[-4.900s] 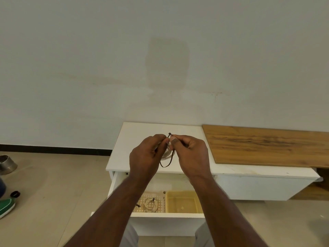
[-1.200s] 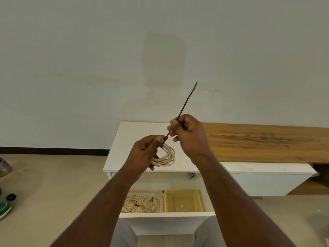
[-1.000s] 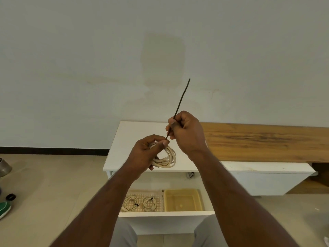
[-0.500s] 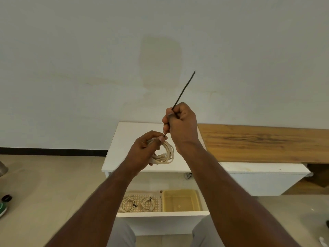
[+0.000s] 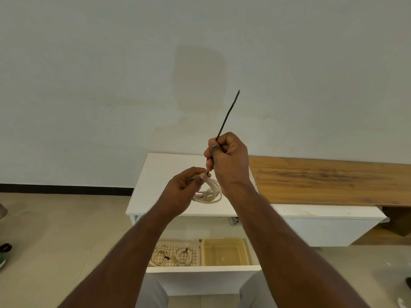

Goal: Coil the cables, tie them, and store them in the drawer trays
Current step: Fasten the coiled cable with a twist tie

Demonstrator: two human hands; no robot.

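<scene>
My left hand [image 5: 185,188] pinches a coiled cream cable [image 5: 210,193] above the white cabinet top [image 5: 160,185]. A black cable tie [image 5: 226,117] loops the coil; its long tail sticks up and to the right. My right hand [image 5: 226,155] grips that tail in a fist just above the left hand. Below, the open drawer [image 5: 202,268] holds a perforated cream tray [image 5: 193,245] with two tied cable coils [image 5: 160,255] [image 5: 183,255], and a bare yellow tray [image 5: 224,252] to its right.
A wooden board [image 5: 329,181] lies across the cabinet top at the right. Tiled floor [image 5: 66,230] spreads left of the cabinet, with a green shoe [image 5: 2,258] at the left edge. A plain wall [image 5: 133,74] stands behind.
My right hand has risen with the tie's tail, and the tie's loop has closed up round the coil. The left hand stays on the coil. The view has tilted up slightly.
</scene>
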